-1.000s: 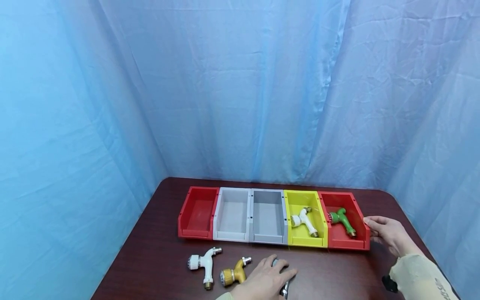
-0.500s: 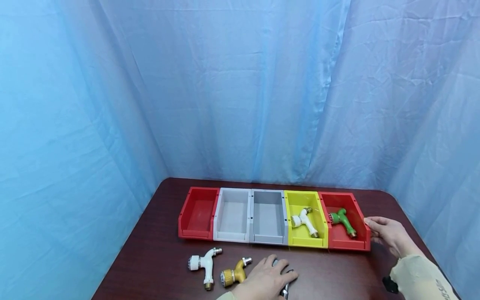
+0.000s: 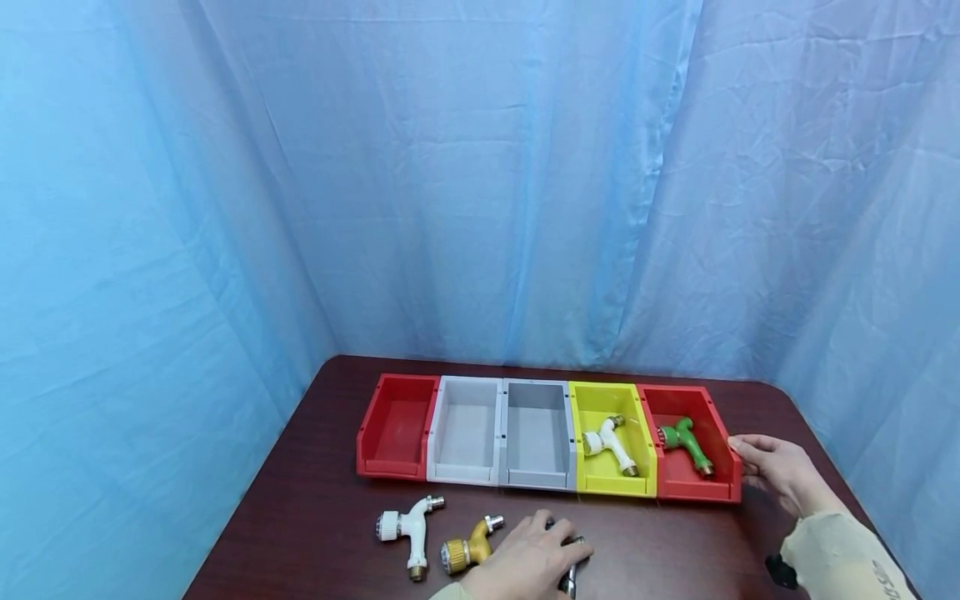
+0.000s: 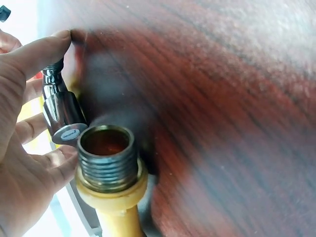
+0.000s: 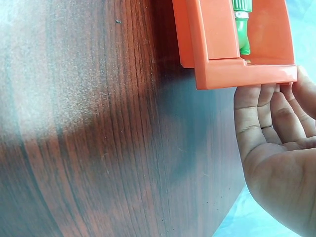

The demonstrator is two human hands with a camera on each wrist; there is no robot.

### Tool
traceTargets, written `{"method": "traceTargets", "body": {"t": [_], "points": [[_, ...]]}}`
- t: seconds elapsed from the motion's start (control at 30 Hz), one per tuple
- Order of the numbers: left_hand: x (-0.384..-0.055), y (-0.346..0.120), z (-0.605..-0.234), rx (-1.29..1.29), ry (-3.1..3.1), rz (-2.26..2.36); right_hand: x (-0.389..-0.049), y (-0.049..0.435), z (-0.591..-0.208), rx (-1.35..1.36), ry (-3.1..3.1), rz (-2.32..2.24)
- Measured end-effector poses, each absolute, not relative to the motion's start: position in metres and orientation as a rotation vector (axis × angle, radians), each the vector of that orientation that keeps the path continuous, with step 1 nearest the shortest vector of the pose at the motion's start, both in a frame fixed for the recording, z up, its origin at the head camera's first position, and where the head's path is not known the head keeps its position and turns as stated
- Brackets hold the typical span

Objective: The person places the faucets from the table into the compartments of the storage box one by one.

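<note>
My left hand (image 3: pixel 528 554) is over a chrome faucet (image 3: pixel 572 577) on the table, its fingers and thumb around it. In the left wrist view the chrome faucet (image 4: pixel 61 108) shows between thumb and fingers, partly covered. Right beside this hand lies a yellow faucet (image 3: pixel 468 548), its threaded end (image 4: pixel 107 158) close to the wrist camera. Farther left is a white faucet (image 3: pixel 412 529). My right hand (image 3: pixel 780 468) pinches the outer side wall of the right-end red bin (image 3: pixel 697 490), thumb on the rim, fingers beneath. That bin holds a green faucet (image 3: pixel 686 443).
The bins form a row: a yellow bin (image 3: pixel 615 485) with another white faucet (image 3: pixel 611 444) inside, a grey bin (image 3: pixel 536 433), a white bin (image 3: pixel 465 433) and a second red bin (image 3: pixel 397 429). Blue curtains (image 3: pixel 480 183) hang around the dark wooden table (image 3: pixel 300 517).
The chrome faucet's end under my left fingers looks darker, as if slightly turned; the left fingers have shifted a little. My right hand stays on the red bin's side.
</note>
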State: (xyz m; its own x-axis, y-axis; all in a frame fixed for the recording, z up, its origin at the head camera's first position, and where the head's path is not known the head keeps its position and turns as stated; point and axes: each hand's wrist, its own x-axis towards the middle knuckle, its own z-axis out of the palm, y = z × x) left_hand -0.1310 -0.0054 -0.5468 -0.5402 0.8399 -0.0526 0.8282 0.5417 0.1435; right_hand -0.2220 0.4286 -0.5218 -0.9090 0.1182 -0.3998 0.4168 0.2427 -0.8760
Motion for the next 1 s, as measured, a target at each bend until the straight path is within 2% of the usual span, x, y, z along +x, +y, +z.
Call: {"method": "traceTargets", "body": {"t": [0.67,1.0], "points": [[-0.128,-0.012,-0.538,1.519,2.889,0.197,-0.22,0.429,-0.527,0.49,2.283,-1.72],[-0.138,-0.021,-0.523,1.526,3.064,0.248,-0.22,0.429,-0.525,0.495,2.268,-1.734]]}}
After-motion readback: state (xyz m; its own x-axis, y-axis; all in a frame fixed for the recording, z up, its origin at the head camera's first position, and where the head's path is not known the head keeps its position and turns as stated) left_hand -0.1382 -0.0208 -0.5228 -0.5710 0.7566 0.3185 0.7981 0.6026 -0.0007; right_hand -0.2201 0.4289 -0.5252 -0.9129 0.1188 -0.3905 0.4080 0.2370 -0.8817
